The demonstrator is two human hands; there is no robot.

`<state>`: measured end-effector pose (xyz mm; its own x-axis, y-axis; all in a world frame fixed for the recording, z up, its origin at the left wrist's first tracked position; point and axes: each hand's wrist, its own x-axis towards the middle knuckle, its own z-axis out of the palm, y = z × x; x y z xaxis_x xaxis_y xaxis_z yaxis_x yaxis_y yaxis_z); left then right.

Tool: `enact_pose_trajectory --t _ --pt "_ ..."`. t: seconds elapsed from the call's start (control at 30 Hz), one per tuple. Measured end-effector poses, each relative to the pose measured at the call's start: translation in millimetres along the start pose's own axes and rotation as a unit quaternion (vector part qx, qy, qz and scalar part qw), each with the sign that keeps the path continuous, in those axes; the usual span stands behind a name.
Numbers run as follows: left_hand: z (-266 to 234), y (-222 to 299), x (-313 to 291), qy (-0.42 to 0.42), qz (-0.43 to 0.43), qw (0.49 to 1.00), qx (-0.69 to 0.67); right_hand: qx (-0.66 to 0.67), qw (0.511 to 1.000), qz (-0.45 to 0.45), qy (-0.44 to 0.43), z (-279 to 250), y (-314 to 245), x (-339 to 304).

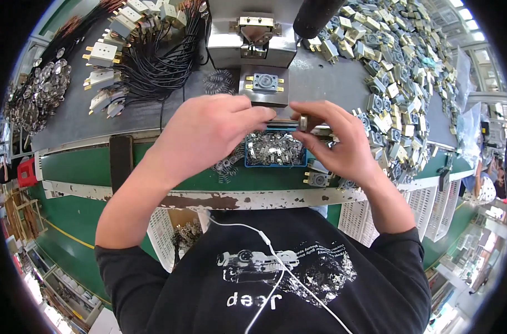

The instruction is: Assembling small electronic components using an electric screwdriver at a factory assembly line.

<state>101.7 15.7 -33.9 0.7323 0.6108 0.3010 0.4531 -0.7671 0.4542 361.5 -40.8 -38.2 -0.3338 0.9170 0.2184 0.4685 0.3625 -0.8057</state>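
My left hand (211, 127) is closed, its fingertips pinched at the near edge of the press base; what sits in them is mostly hidden. Between thumb and fingers my right hand (342, 140) grips a small round metal-rimmed part (303, 123). A short dark strip or lead (282, 122) spans the gap between both hands. Just beyond them, a grey square switch block (265, 82) with brass side terminals lies on the metal platform (278, 100) of the press. Below my fingertips stands a blue tray (276, 166) holding many small metal clips.
The steel press (220, 39) stands behind the platform. Black-wired grey blocks (104, 54) and round metal parts (50, 83) lie at left. Loose grey blocks (387, 83) pile up at right. Metal springs (219, 82) lie left of the platform. A chipped white rail (231, 200) runs in front.
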Motion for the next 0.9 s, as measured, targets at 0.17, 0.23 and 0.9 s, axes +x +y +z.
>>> enact_pose_trajectory --t 0.17,0.23,0.9 --pt "-11 -7 6 -0.044 0.038 0.998 0.004 0.094 0.982 0.142 -0.081 0 10 7" --pt "-18 -5 7 -0.062 0.023 0.998 0.005 0.247 0.945 0.198 -0.084 6 16 9" --pt "-43 -18 -8 -0.074 -0.006 0.997 0.013 -0.148 0.979 -0.046 -0.131 10 -7 32"
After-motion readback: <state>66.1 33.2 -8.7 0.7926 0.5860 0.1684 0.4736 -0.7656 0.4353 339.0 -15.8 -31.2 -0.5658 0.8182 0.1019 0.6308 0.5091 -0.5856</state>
